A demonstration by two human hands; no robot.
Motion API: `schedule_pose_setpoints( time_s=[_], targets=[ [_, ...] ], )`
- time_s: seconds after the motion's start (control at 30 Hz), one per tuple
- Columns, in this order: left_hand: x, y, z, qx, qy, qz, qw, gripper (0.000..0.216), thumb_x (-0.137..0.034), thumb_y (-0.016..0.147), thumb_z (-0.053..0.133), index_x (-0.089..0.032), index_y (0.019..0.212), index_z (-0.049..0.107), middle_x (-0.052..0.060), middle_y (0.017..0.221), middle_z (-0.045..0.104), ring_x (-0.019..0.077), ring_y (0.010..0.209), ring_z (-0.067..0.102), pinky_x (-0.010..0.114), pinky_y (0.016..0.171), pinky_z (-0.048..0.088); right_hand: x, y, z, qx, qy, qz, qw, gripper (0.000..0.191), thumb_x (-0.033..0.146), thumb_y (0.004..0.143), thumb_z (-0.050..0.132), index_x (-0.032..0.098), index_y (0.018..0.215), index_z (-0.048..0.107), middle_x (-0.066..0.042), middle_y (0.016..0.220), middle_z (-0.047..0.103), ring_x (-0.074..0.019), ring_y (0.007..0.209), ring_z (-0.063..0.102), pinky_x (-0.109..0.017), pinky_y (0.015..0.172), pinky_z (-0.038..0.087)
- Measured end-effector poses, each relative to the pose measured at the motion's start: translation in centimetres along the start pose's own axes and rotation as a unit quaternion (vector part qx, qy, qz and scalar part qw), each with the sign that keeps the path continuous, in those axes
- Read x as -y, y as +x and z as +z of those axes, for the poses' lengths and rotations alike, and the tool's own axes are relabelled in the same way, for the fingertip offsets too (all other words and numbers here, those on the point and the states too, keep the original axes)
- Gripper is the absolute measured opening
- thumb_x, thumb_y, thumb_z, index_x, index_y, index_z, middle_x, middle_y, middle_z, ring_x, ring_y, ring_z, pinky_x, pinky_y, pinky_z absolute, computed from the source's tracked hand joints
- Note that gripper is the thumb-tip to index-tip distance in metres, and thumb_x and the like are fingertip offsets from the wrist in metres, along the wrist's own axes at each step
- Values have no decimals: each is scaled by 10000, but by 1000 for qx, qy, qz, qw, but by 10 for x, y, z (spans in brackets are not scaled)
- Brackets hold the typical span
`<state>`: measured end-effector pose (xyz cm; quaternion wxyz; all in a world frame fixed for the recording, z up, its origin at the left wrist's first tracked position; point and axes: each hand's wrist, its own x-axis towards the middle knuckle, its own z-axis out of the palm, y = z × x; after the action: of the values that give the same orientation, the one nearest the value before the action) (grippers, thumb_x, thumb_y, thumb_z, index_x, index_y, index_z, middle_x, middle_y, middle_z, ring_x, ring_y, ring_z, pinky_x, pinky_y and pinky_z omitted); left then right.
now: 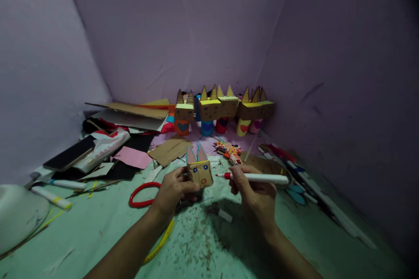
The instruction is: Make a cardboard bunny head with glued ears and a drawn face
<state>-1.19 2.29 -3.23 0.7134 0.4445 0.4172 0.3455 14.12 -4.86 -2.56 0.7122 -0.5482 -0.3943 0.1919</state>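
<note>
My left hand (173, 190) grips a small cardboard animal head (200, 171) with two pink-lined ears, blue eyes and a red mouth outline. My right hand (253, 192) holds a white marker with a red tip (258, 178), its tip pointing left, a short way from the head's right side. Both hands hover over the green work surface (98, 231).
A row of finished cardboard animals on coloured tubes (222, 111) stands at the back wall. Paper and cardboard scraps (131, 139) pile at left. Red-handled scissors (142, 194) lie under my left hand. Several markers (294, 170) lie at right, a white object (19, 216) at far left.
</note>
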Motion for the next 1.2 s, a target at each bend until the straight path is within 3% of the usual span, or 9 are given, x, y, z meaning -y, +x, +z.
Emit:
schedule_pose_setpoints(
  time_s=[0.67, 1.2],
  targets=[
    [2, 1, -2, 1, 18, -6, 1000, 556, -150, 465, 727, -91, 1006, 609, 112, 837, 711, 206, 640, 627, 283, 492, 480, -6, -5, 3, 72, -44, -27, 996, 215, 362, 788, 638, 176, 684, 670, -4, 557, 592, -124, 468, 509, -241, 404, 402],
    [0, 1, -2, 10, 21, -10, 1000, 547, -146, 476, 724, -97, 1008, 610, 119, 861, 725, 217, 665, 649, 273, 500, 479, -11, -6, 4, 81, -39, -35, 995, 215, 372, 807, 625, 186, 707, 667, -12, 595, 602, -134, 506, 530, -252, 424, 424]
  ],
)
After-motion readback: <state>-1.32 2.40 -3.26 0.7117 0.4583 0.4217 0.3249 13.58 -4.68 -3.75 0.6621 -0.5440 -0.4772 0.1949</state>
